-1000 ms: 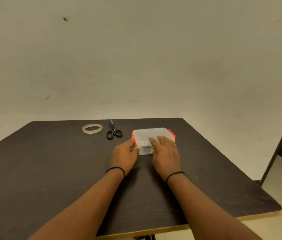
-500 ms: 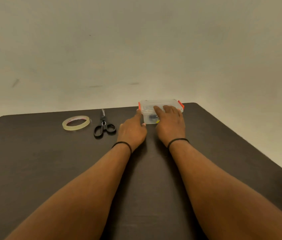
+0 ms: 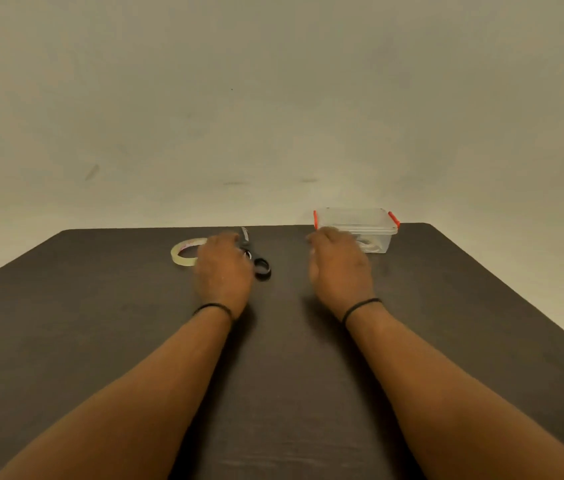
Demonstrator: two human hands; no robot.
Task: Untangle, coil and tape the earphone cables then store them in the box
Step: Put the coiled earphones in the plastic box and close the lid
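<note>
A clear plastic box (image 3: pixel 374 226) with red clips stands closed at the far right of the dark table (image 3: pixel 100 323), with pale coiled cable dimly visible through its wall. My right hand (image 3: pixel 339 268) hovers just in front of the box, blurred, fingers relaxed, holding nothing. My left hand (image 3: pixel 225 268) is over the black scissors (image 3: pixel 261 266) and beside the roll of clear tape (image 3: pixel 183 252), blurred; whether it touches either one is unclear.
The table's far edge runs right behind the box, tape and scissors, and a plain wall (image 3: pixel 273 98) rises beyond it. The right table edge slants down toward the near right.
Both hands have left the box. My left hand has moved left over the scissors, and my right hand has pulled back from the lid. The box now sits nearer the far edge.
</note>
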